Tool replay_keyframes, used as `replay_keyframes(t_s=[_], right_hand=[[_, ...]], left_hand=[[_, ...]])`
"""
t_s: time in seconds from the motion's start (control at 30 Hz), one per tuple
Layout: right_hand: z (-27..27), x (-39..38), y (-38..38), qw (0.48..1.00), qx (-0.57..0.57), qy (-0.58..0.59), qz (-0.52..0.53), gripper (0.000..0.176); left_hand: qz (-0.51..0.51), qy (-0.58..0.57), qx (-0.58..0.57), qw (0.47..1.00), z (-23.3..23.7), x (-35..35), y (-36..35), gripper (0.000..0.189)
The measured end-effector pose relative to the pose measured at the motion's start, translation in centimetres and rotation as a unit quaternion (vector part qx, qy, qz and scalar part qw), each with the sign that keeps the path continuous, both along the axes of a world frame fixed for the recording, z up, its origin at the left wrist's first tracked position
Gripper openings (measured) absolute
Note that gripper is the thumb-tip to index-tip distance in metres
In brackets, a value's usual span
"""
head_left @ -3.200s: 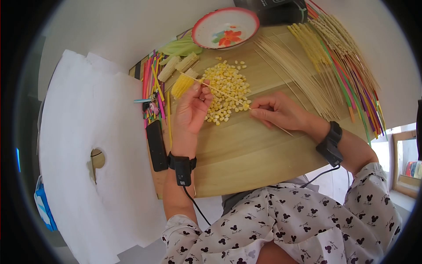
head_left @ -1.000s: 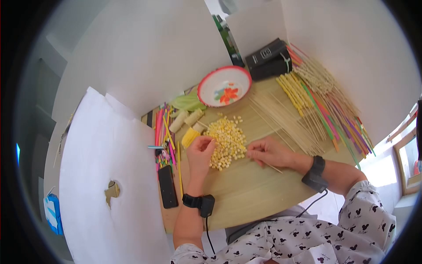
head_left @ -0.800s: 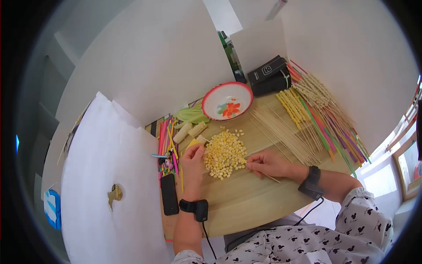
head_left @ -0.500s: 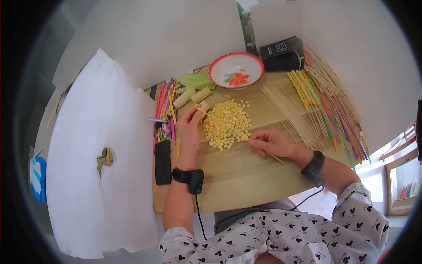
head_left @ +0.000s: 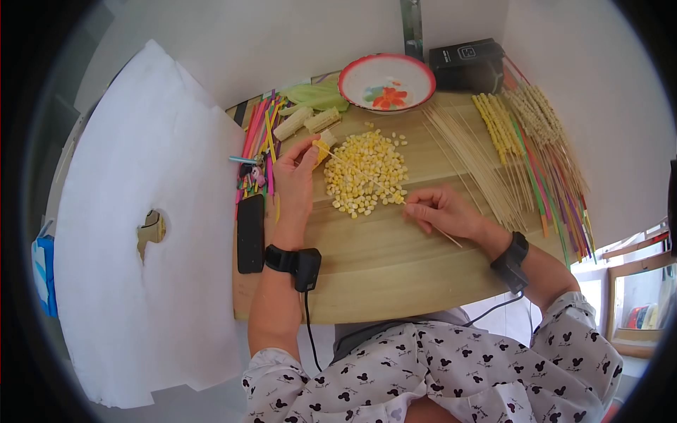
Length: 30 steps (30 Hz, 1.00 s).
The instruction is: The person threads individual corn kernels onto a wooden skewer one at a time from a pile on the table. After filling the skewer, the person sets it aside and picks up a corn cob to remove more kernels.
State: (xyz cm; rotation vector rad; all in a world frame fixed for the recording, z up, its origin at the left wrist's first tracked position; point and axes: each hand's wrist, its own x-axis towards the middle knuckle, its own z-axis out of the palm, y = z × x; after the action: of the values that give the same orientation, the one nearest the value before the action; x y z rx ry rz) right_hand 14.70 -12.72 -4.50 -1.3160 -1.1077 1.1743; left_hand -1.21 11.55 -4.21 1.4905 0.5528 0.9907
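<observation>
A thin pale stick [head_left: 448, 237] slants over a pile of yellow corn kernels [head_left: 363, 171]. My right hand [head_left: 441, 211] pinches it at the pile's right edge, where a yellow kernel shows beside the fingertips. At the pile's left edge, my left hand [head_left: 297, 175] has its thumb and fingers closed near the stick's upper end, against a partly stripped corn cob [head_left: 326, 141]. Whether those fingers grip the stick, a kernel or the cob is too small to tell. Two stripped cobs [head_left: 293, 123] lie just beyond.
A red-rimmed bowl [head_left: 387, 82] and a black box [head_left: 467, 65] stand at the back. Bare sticks [head_left: 479, 166] and kernel-threaded sticks [head_left: 499, 127] lie right. Coloured sticks [head_left: 261, 134] and a black phone [head_left: 250, 233] lie left, beside a white sheet [head_left: 148, 282].
The camera view has shifted, moving the table higher in the picture. More yellow now shows at my left fingertips, and a kernel shows by my right fingertips. Both hands keep nearly the same pose.
</observation>
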Motion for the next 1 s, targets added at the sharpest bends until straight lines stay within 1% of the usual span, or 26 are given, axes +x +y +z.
replay_keyframes(t_s=[0.43, 0.6, 0.83, 0.9, 1.0], right_hand=[[0.03, -0.03, 0.06, 1.0, -0.009, -0.005, -0.006, 0.018], [0.06, -0.02, 0.05, 1.0, -0.005, -0.008, -0.003, 0.019], [-0.16, 0.09, 0.07, 1.0, -0.003, -0.011, 0.0, 0.019], [-0.17, 0.1, 0.06, 1.0, -0.003, -0.015, 0.0, 0.019], [-0.51, 0.08, 0.09, 1.0, 0.007, -0.004, 0.002, 0.02]], left_hand=[[0.005, -0.006, -0.007, 1.0, -0.09, -0.09, 0.08, 0.022], [0.01, 0.014, 0.026, 1.0, 0.1, -0.1, -0.01, 0.023], [0.022, 0.04, 0.043, 0.998, 0.14, -0.12, -0.15, 0.022], [0.033, 0.077, 0.107, 0.991, 0.19, -0.19, -0.28, 0.021], [0.036, 0.076, 0.11, 0.99, 0.0, -0.12, -0.29, 0.021]])
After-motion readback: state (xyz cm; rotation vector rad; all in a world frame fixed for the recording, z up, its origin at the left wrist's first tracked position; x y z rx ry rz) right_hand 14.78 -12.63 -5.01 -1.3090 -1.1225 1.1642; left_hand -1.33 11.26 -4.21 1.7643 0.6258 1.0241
